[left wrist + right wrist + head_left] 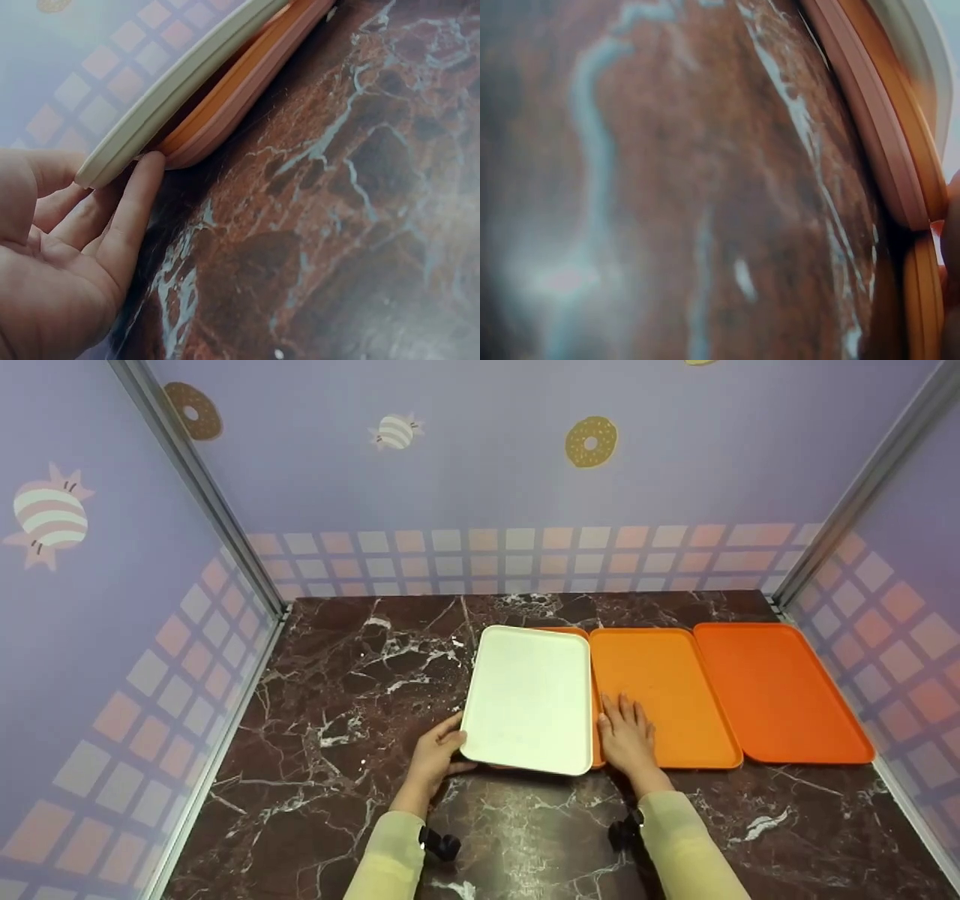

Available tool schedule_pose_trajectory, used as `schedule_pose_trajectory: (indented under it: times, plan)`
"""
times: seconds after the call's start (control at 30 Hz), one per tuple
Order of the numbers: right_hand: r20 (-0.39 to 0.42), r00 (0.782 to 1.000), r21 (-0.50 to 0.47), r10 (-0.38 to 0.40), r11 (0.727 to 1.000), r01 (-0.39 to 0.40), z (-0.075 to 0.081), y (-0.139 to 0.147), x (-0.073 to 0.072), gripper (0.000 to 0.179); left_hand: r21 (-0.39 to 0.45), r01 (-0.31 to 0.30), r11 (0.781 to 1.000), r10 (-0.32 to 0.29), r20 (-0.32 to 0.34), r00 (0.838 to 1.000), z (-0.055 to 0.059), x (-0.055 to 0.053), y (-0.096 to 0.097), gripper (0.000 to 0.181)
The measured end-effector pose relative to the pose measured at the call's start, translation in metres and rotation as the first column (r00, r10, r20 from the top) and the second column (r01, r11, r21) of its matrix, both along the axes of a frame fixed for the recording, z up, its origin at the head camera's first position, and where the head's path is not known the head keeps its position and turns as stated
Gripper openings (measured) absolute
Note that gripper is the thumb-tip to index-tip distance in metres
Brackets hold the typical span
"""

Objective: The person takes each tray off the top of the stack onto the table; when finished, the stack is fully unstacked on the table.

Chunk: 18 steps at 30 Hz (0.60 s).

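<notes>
A white rectangular tray (529, 701) lies tilted over a stack, its lower left corner raised. My left hand (433, 754) pinches that corner, thumb on top and fingers underneath. In the left wrist view an orange tray (221, 94) and a pinkish tray (210, 142) are stacked below, with a gap under the white one. My right hand (628, 735) rests palm down with fingers extended on the left edge of a light orange tray (667, 682), beside the stack. Only part of that hand's fingers shows in the right wrist view.
A red-orange tray (780, 690) lies at the far right, alongside the light orange one. Everything rests on a dark marbled table (337, 697). Patterned panels (480, 472) enclose the back and both sides. Black straps with small devices (440, 844) circle both wrists.
</notes>
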State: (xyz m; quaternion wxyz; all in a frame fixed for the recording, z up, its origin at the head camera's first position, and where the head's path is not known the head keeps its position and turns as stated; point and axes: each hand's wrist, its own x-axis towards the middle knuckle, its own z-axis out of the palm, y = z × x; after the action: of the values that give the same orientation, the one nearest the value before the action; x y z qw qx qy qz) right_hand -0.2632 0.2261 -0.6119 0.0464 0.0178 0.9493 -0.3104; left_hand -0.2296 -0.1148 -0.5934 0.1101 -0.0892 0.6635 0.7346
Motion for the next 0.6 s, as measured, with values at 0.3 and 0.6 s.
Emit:
schedule_pose_trajectory:
  times: [0.3,0.6]
  plan:
    - [0.008,1.000,0.039,0.025,0.999,-0.025,0.0012,0.0074,-0.0005,0.058,0.078,-0.030,0.997,0.029,0.012,1.000,-0.0068,-0.0014,-0.0007,0.054]
    - [0.003,1.000,0.040,0.013,0.999,-0.013,-0.0016,0.0066,0.0004,0.059,0.120,-0.060,0.991,0.059,0.019,0.998,-0.0079,0.0024,-0.0038,0.055]
